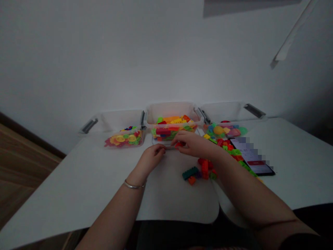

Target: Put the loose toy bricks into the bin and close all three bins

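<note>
My right hand (191, 143) is closed with its fingertips round a small red toy brick (179, 144), in front of the middle clear bin (171, 105) of building bricks. A little to the left, my left hand (152, 157) has its fingers pinched together. Whatever sits between them is too small and dark to make out. Under my right forearm lies a loose pile with a dark green brick (190, 173), an orange brick (191, 180) and an upright red-orange brick (205, 169). My forearm hides part of that pile.
The left clear bin (122, 114) holds yellow, red and green pieces. The right clear bin (221, 108) holds rounded coloured pieces. A phone (260, 168) lies on the white table (85, 180), beside a row of green and red bricks (236, 152). A wall stands behind.
</note>
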Motion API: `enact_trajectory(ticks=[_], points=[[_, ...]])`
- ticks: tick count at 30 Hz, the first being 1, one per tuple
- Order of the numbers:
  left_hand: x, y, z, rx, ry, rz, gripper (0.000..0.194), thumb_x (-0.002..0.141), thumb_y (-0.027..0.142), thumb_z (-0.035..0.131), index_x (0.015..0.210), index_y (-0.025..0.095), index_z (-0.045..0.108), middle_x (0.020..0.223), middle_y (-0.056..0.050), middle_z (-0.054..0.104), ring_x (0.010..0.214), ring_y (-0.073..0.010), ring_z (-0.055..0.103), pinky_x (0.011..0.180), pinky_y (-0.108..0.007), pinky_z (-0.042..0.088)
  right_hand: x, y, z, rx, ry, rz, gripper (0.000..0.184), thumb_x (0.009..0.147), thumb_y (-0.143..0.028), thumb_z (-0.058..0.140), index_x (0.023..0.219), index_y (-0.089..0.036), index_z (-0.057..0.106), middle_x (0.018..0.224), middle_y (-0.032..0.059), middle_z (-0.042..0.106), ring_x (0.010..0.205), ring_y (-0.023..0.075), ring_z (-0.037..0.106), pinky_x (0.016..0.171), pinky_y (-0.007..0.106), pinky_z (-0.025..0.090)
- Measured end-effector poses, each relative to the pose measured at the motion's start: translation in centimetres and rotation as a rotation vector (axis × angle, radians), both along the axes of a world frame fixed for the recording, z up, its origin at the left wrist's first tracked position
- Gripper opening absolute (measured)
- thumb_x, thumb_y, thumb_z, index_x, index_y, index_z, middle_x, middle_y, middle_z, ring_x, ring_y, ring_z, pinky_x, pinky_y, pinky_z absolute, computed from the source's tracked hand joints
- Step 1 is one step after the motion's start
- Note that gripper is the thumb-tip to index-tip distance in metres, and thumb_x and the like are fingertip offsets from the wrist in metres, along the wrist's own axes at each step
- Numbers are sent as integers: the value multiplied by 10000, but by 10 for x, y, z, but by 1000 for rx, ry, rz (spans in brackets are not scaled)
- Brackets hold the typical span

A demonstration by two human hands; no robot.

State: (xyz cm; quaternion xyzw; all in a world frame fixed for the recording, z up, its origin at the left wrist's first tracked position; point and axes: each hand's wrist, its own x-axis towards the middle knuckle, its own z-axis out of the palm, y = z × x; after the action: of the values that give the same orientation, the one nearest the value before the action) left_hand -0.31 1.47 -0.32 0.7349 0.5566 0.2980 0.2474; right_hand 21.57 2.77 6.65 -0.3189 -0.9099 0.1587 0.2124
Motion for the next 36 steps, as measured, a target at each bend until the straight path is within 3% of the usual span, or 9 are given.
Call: enact_trajectory(ticks=[3, 6, 10, 14, 19, 25, 30, 34, 36], points=[[-1, 0, -1, -13, -7, 10, 291, 851, 320, 468, 959, 177, 697, 870, -53, 730, 838, -217, 665, 779, -317, 496, 12, 10, 3, 223, 271, -88, 149, 845, -170, 558, 925, -207, 678, 1006, 73, 671, 994, 196, 608, 893, 358, 491], [-2, 0, -3, -9, -20, 17, 289, 851, 325, 473, 970, 183, 695, 879, -48, 733, 847, -214, 668, 792, -318, 501, 23, 21, 2, 407, 478, -299, 136, 843, -190, 572, 931, -217, 672, 1019, 86, 669, 986, 209, 615, 830, 364, 522], [-2, 0, -5, -8, -31, 21, 275, 844, 314, 476, 955, 188, 694, 883, -47, 732, 849, -210, 669, 791, -319, 507, 31, 31, -5, 517, 610, -463, 109, 838, -209, 568, 898, -213, 659, 963, 82, 673, 898, 210, 628, 746, 349, 539], [-1, 0, -3, -6, -22, 27, 276, 844, 309, 471, 953, 188, 693, 869, -48, 728, 832, -206, 667, 780, -321, 507, 30, 37, -16, 489, 630, -548, 153, 828, -238, 589, 960, -200, 659, 927, 75, 678, 821, 210, 632, 754, 367, 542], [-1, -1, -1, -7, -5, 19, 284, 849, 315, 467, 962, 184, 692, 877, -50, 727, 847, -209, 665, 799, -323, 498, 28, 41, -25, 500, 524, -544, 271, 875, -273, 556, 1110, -228, 681, 1032, 82, 692, 996, 238, 617, 957, 439, 481], [-1, -1, 1, -20, -22, 21, 288, 845, 313, 468, 967, 185, 695, 865, -48, 727, 829, -206, 664, 781, -315, 496, 26, 43, -27, 462, 581, -587, 242, 860, -272, 559, 1017, -254, 741, 956, 74, 668, 942, 229, 617, 878, 416, 516], [1, -1, 3, -22, -13, 30, 293, 840, 314, 459, 953, 187, 697, 860, -50, 727, 813, -207, 658, 756, -314, 490, 24, 42, -24, 418, 620, -585, 176, 832, -267, 568, 939, -233, 705, 1051, 77, 685, 1029, 235, 621, 966, 439, 486], [1, -3, 4, -24, -5, 40, 294, 840, 316, 458, 955, 189, 696, 863, -50, 731, 817, -212, 660, 761, -319, 491, 25, 40, -20, 342, 455, -576, 168, 864, -281, 531, 959, -226, 657, 977, 49, 719, 910, 228, 664, 1064, 517, 398], [1, -3, 4, -23, -4, 30, 297, 843, 320, 459, 960, 186, 698, 868, -52, 733, 830, -217, 663, 775, -326, 494, 24, 38, -19, 350, 340, -554, 186, 889, -283, 500, 971, -214, 653, 980, 65, 727, 942, 249, 664, 1105, 556, 330]])
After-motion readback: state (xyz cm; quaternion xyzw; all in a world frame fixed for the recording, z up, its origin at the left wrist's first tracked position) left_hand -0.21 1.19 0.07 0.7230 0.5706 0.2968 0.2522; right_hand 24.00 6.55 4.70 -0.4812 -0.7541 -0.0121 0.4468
